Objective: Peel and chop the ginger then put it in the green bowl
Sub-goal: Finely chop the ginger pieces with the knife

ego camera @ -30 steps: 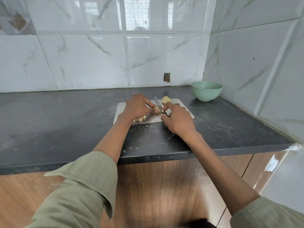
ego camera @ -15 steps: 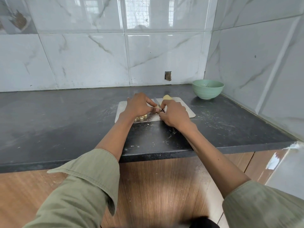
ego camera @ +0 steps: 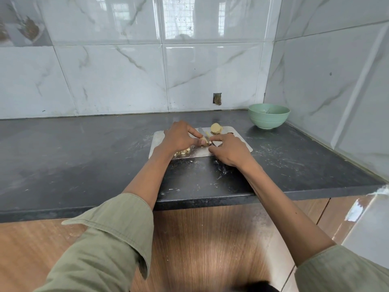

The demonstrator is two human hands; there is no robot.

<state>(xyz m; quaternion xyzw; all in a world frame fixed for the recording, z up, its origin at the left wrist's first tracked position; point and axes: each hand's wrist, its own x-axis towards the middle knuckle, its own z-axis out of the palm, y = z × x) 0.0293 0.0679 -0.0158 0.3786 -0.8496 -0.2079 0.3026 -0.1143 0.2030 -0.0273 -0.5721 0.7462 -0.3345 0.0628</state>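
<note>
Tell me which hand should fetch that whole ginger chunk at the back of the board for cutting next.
Probably the left hand: it only steadies a small piece, while the right hand grips the knife. The ginger chunk lies just beyond both.

From the cutting board (ego camera: 240,133), bare countertop (ego camera: 73,154) runs toward nine o'clock; the green bowl (ego camera: 268,116) and corner walls (ego camera: 328,81) block two o'clock.

Peeled ginger chunk (ego camera: 216,128) on board; chopped bits (ego camera: 182,152); green bowl (ego camera: 268,115) upright, far right.

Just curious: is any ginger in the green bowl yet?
Seemingly none: the green bowl shows no ginger; chopped pieces lie on the cutting board.
</note>
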